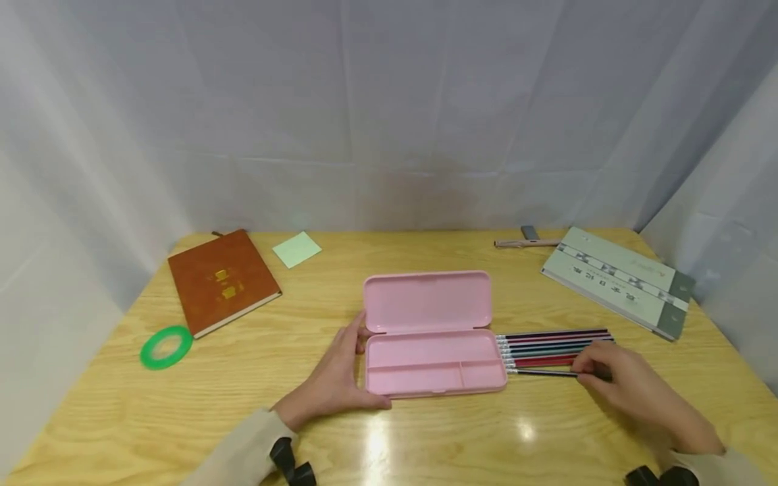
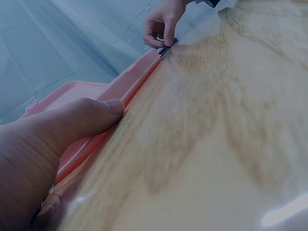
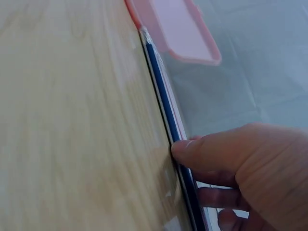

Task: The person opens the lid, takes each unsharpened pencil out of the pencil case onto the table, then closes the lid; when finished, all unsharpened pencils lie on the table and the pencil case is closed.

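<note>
A pink pencil case lies with its lid up at the middle of the table. My left hand grips its left end, thumb along the front edge and fingers at the left side. In the left wrist view the thumb presses on the case's front wall. Several pencils lie side by side against the case's right end, eraser ends toward it. My right hand pinches the nearest dark pencil, which lies slightly apart from the row. In the right wrist view, thumb and fingers hold the dark blue pencil.
A brown notebook, a green tape roll and a pale green sticky-note pad lie at the left. At the back right are a grey-green notebook, a pen and a small grey item. White cloth surrounds the table.
</note>
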